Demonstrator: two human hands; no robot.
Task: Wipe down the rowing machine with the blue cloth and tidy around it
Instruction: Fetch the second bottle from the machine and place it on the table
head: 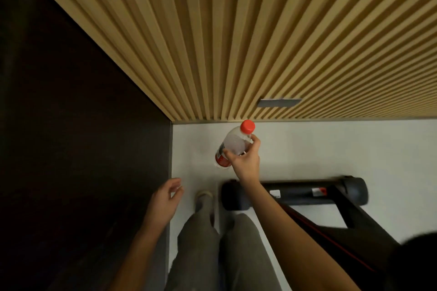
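The right hand (246,160) reaches forward and holds a clear plastic bottle (234,143). Its fingers (255,141) and thumb are curled round the upper body of the bottle, just below the red cap (247,126). The bottle is tilted, cap towards the wall, and a red label wraps its lower part. Whether its base touches the white floor (331,149) cannot be told.

The left hand (165,198) hangs free to the left, fingers loosely spread and relaxed, holding nothing. It sits at the edge of a dark panel (71,149) that fills the left side of the view.

The rowing machine (307,192) stands on the floor to the right of the person's legs (201,243). Its black crossbar lies flat, near the bottle but apart from it, and the right forearm crosses over the bar's left end. A black frame piece with a thin red line (331,241) runs from the bar down to the lower right, and small stickers (318,191) show on the bar.

The legs wear grey-green trousers, and one foot (204,196) rests between the dark panel and the crossbar's end. A wall of vertical wooden slats (236,42) rises straight ahead, meeting the floor just behind the bottle, with a small grey plate (279,103) set low in it.
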